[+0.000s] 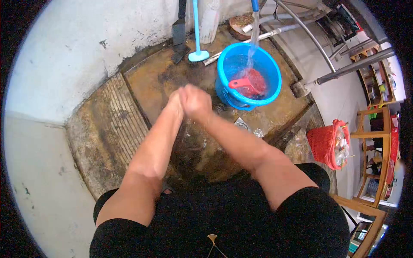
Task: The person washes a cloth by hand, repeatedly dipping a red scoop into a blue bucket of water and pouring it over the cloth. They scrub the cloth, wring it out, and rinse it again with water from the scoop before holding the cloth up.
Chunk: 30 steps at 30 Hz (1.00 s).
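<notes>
My left hand point(177, 99) and my right hand point(197, 102) are pressed together above the wet floor, left of a blue bucket point(223, 69). My right hand looks curled round my left hand, whose fingers are hidden and smeared by motion. Neither hand touches the bucket. Water point(253, 41) runs from a blue hose end point(255, 5) into the bucket. A red dipper point(243, 83) lies in the water, its handle towards the left rim.
Against the wall stand a light-blue brush point(198, 55) and a dark long-handled tool point(178, 34). A floor drain point(241, 124) lies below the bucket. On the right are a red basket point(320, 146) of rubbish, a metal pipe point(352, 66) and wooden shelving point(384, 157).
</notes>
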Available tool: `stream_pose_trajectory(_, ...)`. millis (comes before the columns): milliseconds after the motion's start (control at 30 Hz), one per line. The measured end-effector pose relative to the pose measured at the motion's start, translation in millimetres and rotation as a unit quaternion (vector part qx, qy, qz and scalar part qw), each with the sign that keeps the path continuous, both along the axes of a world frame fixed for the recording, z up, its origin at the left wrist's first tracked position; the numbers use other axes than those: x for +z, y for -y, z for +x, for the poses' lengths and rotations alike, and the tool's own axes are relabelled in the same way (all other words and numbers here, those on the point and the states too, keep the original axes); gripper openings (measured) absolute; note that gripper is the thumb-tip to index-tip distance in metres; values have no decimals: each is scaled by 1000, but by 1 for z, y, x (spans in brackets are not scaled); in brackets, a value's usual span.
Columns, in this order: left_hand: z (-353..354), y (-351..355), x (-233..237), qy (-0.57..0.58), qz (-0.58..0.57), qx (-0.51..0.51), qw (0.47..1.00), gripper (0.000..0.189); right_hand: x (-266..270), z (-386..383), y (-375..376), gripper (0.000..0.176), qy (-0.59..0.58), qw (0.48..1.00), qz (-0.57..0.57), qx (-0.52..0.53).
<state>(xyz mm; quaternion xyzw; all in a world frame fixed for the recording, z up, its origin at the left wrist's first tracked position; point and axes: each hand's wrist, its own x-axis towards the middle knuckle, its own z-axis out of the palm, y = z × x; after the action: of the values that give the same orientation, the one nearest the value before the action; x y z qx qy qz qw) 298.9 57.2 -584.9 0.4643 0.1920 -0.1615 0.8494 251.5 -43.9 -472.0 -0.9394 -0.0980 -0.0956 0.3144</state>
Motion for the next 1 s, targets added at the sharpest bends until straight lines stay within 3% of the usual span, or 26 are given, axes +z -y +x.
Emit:
stream_pose_trajectory(33,-7,26,53,-159,-70,-20,985,29,-8,19,11,28,-31,998,12,-51)
stream_pose_trajectory(67,8,26,3,-171,-91,-57,979,32,-10,32,17,30,-58,993,26,-99)
stream_pose_trajectory(133,-28,36,125,-229,59,34,971,33,-6,27,10,32,-60,993,26,-98)
stream_pose_trajectory(167,-23,24,90,-143,-6,30,989,33,-3,12,3,33,-2,999,51,-6)
stream_pose_trajectory(200,-6,-4,16,-52,-72,28,996,34,5,-2,-2,35,58,992,74,88)
stream_pose_trajectory(233,63,-60,-115,-114,39,-100,988,43,21,-21,-9,34,45,990,73,110)
stream_pose_trajectory(333,17,-16,36,-128,156,-63,977,45,5,6,-1,31,-15,997,-22,77)
stream_pose_trajectory(367,9,-3,66,-135,25,13,990,65,-1,23,2,32,-44,998,-39,12)
stream_pose_trajectory(400,1,0,93,-136,25,14,990,65,-9,39,7,34,7,999,-35,0)
stream_pose_trajectory(467,-8,1,129,-299,31,42,953,47,12,50,11,34,60,997,-8,43)
stream_pose_trajectory(500,-12,1,129,-269,-47,-5,962,49,26,44,8,34,60,997,-9,42)
stream_pose_trajectory(533,-4,1,116,-264,-50,-7,963,49,40,36,3,34,60,993,10,105)
stream_pose_trajectory(567,6,-3,90,-154,-182,-140,961,49,46,25,0,35,57,983,32,170)
stream_pose_trajectory(600,8,-4,88,-36,-303,-266,914,51,46,16,-1,35,59,983,30,171)
stream_pose_trajectory(633,11,-6,87,-93,-206,-269,936,53,46,8,-1,36,35,980,7,194)
stream_pose_trajectory(733,12,-1,64,-40,-174,-340,923,52,47,14,-3,36,37,975,-14,218)
stream_pose_trajectory(767,15,2,51,12,-179,-295,939,54,48,22,-1,35,63,975,-15,215)
stream_pose_trajectory(800,-4,11,98,-101,-175,-123,972,58,48,31,1,35,90,973,-15,211)
stream_pose_trajectory(833,-7,6,113,-98,-203,-163,960,59,40,47,10,21,172,966,-33,192)
stream_pose_trajectory(867,-8,0,126,-93,-232,-203,947,60,52,57,15,18,78,979,-95,159)
stream_pose_trajectory(900,-12,2,151,-73,-266,-215,937,56,41,78,24,23,76,973,-78,203)
stream_pose_trajectory(967,-2,-3,140,-41,-265,-260,928,53,36,92,31,28,77,964,-63,247)
stream_pose_trajectory(1000,2,-6,135,-11,-263,-303,916,50,41,89,31,35,-185,957,60,213)
